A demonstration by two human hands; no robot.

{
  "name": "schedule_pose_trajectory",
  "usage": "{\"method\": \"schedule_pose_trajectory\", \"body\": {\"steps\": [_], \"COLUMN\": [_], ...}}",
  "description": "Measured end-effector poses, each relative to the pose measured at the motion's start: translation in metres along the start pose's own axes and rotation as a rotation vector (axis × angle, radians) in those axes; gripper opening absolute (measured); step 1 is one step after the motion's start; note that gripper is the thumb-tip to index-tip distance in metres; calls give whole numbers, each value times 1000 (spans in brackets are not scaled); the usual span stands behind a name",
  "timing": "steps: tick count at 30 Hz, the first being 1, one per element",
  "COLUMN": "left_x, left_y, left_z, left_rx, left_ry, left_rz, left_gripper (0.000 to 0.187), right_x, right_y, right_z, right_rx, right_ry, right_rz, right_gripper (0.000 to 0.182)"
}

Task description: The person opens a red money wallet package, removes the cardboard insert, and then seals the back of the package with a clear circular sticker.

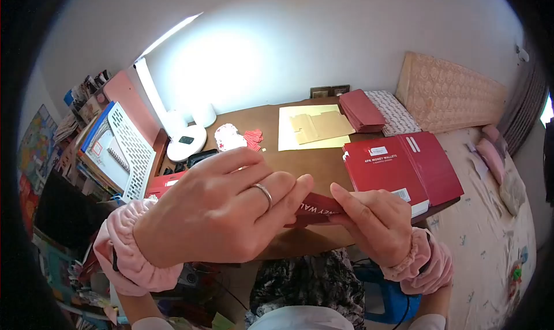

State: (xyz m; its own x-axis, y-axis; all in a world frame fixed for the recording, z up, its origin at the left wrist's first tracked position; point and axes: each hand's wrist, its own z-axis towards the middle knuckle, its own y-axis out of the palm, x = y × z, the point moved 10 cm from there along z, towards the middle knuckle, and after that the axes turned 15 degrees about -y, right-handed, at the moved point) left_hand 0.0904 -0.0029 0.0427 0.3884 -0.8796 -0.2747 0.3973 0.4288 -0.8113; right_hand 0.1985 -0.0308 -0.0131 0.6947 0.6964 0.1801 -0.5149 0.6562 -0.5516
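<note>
Between my two hands is a dark red card piece with white printed letters, partly covered by my fingers. My left hand, with a ring on one finger, pinches its left end. The right end is gripped between the thumb and fingers of my right hand. Both hands are raised over the front edge of the brown desk. Just beyond my right hand lies a stack of red money wallet packs with white print and a barcode.
Yellow sheets with a tan cardboard piece lie behind my hands, beside dark red envelopes. A white lamp and a perforated file rack stand left. A bed is at right.
</note>
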Motion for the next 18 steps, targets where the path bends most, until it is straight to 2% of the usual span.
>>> {"method": "schedule_pose_trajectory", "body": {"steps": [18], "left_x": [-1], "left_y": [-6], "left_z": [-3], "left_rx": [45], "left_ry": [35], "left_rz": [-4], "left_gripper": [40], "right_x": [2], "right_y": [3], "right_z": [3], "right_rx": [23], "right_ry": [-11], "right_rz": [56], "right_gripper": [55]}}
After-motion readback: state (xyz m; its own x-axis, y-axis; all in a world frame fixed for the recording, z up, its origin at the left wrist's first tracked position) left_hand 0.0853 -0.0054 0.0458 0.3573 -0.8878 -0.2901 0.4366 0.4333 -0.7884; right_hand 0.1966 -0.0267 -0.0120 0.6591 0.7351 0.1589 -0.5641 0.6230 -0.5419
